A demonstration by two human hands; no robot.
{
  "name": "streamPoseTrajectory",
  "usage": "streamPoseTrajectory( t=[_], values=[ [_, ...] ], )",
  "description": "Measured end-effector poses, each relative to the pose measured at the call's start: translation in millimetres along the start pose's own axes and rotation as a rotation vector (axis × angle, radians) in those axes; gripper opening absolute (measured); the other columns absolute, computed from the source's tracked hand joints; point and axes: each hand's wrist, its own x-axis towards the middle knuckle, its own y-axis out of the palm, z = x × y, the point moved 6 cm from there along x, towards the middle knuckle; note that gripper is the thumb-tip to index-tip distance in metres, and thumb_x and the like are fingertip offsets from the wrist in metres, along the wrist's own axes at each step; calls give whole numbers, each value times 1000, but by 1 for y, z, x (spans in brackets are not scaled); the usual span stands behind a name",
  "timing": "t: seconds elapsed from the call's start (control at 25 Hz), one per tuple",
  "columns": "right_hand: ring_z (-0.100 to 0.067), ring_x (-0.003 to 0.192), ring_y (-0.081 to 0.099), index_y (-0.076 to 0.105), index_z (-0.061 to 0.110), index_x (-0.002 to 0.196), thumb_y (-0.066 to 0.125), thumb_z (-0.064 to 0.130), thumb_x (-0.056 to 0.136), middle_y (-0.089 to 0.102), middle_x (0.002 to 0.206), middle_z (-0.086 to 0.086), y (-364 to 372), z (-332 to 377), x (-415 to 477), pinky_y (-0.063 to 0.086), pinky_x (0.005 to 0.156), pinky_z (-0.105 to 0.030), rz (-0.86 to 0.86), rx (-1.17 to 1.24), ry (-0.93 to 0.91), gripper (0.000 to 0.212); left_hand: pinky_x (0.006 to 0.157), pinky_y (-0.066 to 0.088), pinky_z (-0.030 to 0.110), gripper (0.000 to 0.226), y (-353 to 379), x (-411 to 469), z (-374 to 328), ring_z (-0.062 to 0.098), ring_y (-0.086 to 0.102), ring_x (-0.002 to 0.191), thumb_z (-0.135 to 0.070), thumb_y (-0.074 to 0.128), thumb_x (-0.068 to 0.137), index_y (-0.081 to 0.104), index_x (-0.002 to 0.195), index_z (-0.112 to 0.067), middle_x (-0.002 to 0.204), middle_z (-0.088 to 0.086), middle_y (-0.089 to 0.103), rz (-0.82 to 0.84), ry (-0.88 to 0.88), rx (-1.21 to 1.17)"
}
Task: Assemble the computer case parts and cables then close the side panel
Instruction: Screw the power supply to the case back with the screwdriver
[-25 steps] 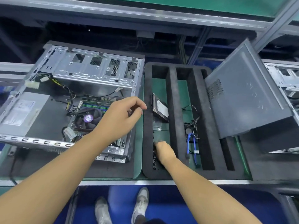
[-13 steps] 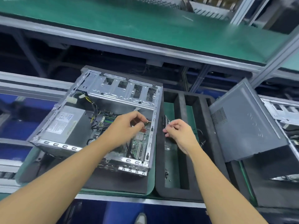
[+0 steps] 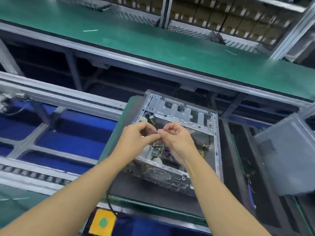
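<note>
Left hand [image 3: 136, 139] and right hand [image 3: 178, 141] meet in mid-air, fingers curled, thumb and forefinger tips of each pressed together right where the two hands touch; the spot is blurred, so it cannot be told whether a small part is pinched there. Both bare forearms reach up from the bottom of the view. Directly below the hands lies the open computer case [image 3: 179, 114], a bare silver metal chassis on its side with the open face upward. Inside it a green circuit board [image 3: 156, 151] shows between the wrists, and a white connector on yellow wires [image 3: 143, 119] sits near the far left corner. The case rests on a dark mat over a green pallet [image 3: 117, 133]. Just right of it is a black foam tray [image 3: 238, 167], and beyond that the grey side panel [image 3: 286, 159] stands tilted, well apart from the case. A yellow box with a green button [image 3: 102, 222] sits at the near edge, and a long green conveyor belt [image 3: 153, 41] crosses behind
</note>
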Motion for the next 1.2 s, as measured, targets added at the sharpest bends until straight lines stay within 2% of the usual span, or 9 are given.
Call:
streamPoseTrajectory(
  t=[0.12,0.24,0.36,0.44,0.6,0.72,0.92,1.04,1.2],
  values=[
    [-24,69,67,62,4,89,68,-8,89,69,75,-12,37,-9,4,58,65,-32,23,50,52,14,62,48,13,11,-45,-5,34,4,65,69,-38,78,78,69,84,-35,79,-13,71,-68,-55,-7],
    [-22,69,68,64,1,98,68,-7,90,69,76,-10,46,-14,9,59,68,-29,-40,59,56,12,66,44,19,7,-88,-1,103,10,64,87,-36,60,91,66,95,-31,88,-12,69,-255,-311,108],
    [-21,70,68,63,0,100,68,-7,90,69,76,-8,39,-24,8,58,70,-28,-106,47,69,13,86,45,31,38,-79,3,175,25,58,109,-32,61,94,58,125,-10,120,4,64,-61,-601,328],
    [-21,70,67,62,0,101,67,-8,90,69,77,-9,31,-31,5,59,72,-29,-131,30,83,15,82,45,33,45,-58,6,199,30,59,105,-41,63,93,58,118,-4,116,12,64,92,-691,424],
    [-22,74,69,63,0,104,69,-8,89,68,89,-14,20,-39,4,57,79,-32,-152,-31,105,18,62,42,34,25,-41,18,213,23,50,65,-25,65,92,58,84,-3,82,11,58,112,-699,563],
    [-23,76,70,63,-2,107,69,-7,89,67,93,-16,19,-46,5,57,81,-33,-155,-53,131,20,61,40,30,27,-40,18,221,20,49,66,-30,67,89,60,93,-4,80,6,55,201,-711,533],
    [-23,75,69,64,0,102,68,-9,90,68,87,-13,37,-50,11,58,83,-36,-158,16,124,16,61,37,30,23,-72,-11,218,20,49,68,-31,64,78,57,86,-10,78,5,56,223,-740,119],
    [-20,72,69,65,2,98,67,-9,90,68,88,-12,64,-43,18,59,85,-36,-137,30,81,14,69,46,34,36,-96,-27,192,19,59,71,-43,62,65,60,85,-13,76,3,68,182,-628,5],
    [-20,75,70,63,1,100,66,-6,92,67,89,-13,105,-31,23,59,84,-34,-71,59,8,12,65,50,35,29,-107,-51,148,21,60,57,-51,62,80,54,69,-26,64,10,65,155,-423,-102]
  ],
)
